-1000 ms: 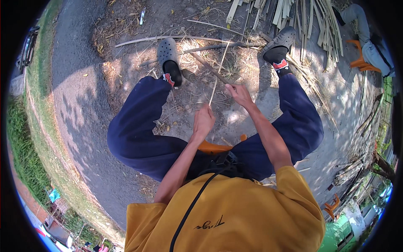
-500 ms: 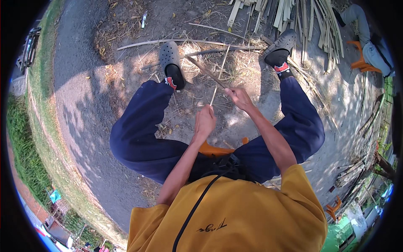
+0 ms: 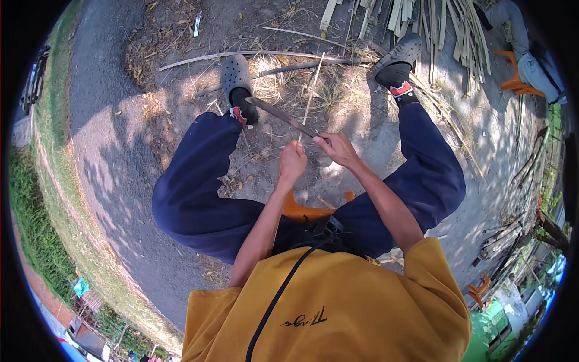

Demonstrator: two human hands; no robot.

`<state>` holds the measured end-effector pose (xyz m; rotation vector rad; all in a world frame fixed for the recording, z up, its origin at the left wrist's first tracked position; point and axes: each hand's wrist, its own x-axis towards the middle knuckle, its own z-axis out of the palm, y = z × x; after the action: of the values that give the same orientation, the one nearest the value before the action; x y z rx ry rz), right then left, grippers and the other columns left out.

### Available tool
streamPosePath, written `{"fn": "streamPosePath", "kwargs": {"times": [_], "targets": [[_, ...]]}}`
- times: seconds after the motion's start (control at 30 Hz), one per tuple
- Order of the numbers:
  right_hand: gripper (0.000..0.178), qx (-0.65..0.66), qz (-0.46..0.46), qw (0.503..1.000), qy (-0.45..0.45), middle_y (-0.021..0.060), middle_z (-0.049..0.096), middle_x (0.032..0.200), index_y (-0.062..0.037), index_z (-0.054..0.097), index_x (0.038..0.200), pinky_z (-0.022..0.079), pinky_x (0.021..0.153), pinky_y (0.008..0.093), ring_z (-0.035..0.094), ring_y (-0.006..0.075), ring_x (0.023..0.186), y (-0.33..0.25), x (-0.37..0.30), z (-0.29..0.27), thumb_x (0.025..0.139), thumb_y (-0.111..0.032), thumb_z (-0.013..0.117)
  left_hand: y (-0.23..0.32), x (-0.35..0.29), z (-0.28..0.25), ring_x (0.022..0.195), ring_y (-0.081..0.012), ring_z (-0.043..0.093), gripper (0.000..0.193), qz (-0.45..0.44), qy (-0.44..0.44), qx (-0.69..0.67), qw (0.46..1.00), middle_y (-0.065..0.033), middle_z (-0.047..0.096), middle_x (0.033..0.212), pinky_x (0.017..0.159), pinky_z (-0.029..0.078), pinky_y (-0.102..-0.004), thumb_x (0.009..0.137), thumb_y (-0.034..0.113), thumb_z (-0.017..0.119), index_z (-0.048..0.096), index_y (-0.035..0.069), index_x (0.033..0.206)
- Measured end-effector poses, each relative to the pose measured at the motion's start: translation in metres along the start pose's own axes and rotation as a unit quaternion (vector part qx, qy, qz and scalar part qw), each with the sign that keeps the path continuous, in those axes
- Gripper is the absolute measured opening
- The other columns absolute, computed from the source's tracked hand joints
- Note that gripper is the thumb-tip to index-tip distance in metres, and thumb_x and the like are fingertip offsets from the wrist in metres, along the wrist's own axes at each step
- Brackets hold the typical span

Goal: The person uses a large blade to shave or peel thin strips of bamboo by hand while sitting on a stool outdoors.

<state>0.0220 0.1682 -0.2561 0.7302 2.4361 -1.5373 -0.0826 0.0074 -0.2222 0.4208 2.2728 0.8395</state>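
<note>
My left hand (image 3: 292, 161) is closed round the near end of a thin pale strip of bamboo or wood (image 3: 311, 93), which points away from me over the ground between my feet. In my closed right hand (image 3: 339, 149) is a long dark-bladed knife (image 3: 278, 114), its blade slanting up and left toward my left shoe. The blade crosses the strip just beyond my left fingers. Whether its edge bites into the strip is too small to make out. Both hands are close together in front of my knees, and the knife's handle is mostly hidden in my grip.
Grey clogs (image 3: 235, 73) are on my feet, set wide apart. A dark stick (image 3: 283, 70) and a long pale strip (image 3: 211, 57) lie between and beyond them amid shavings. Many split strips (image 3: 461, 36) are piled at far right, near a person seated on an orange chair (image 3: 515, 75).
My right hand has drawn the knife nearer to my left hand, so the blade now crosses the strip closer to my left fingers. The whole view has shifted slightly.
</note>
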Motion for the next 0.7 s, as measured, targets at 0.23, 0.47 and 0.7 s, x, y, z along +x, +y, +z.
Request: {"fn": "streamPosePath", "kwargs": {"times": [0.23,0.47,0.7], "targets": [[0.062,-0.054,-0.004,0.998,-0.038,0.0253,0.067,0.076,0.0009,0.075,0.101,0.048,0.071,0.05,0.067,0.0409,0.074,0.0,0.023,0.001,0.102,-0.057,0.054,-0.002,-0.015,-0.01,0.089,-0.0514,0.067,0.026,-0.001,0.003,0.02,1.0,-0.0289,0.069,0.087,0.078,0.051,-0.0593,0.103,0.018,0.051,0.064,-0.002,0.095],[0.067,0.011,0.093,0.996,-0.001,0.0209,0.069,0.078,-0.0038,0.076,0.115,0.051,0.074,0.0467,0.067,0.0367,0.075,0.002,0.013,-0.001,0.101,-0.064,0.051,0.005,-0.025,-0.003,0.088,-0.052,0.067,0.026,0.014,0.024,0.007,1.0,-0.0305,0.069,0.088,0.077,0.05,-0.0603,0.104,0.019,0.051,0.064,-0.002,0.094],[0.063,-0.018,0.053,0.998,0.004,0.0203,0.068,0.074,-0.0008,0.075,0.116,0.05,0.071,0.0474,0.065,0.0385,0.071,0.012,0.012,0.009,0.103,-0.058,0.054,-0.007,-0.028,-0.006,0.089,-0.0535,0.066,0.025,-0.006,0.013,0.034,0.999,-0.0316,0.069,0.091,0.08,0.052,-0.0607,0.103,0.018,0.051,0.066,-0.002,0.099]]}}
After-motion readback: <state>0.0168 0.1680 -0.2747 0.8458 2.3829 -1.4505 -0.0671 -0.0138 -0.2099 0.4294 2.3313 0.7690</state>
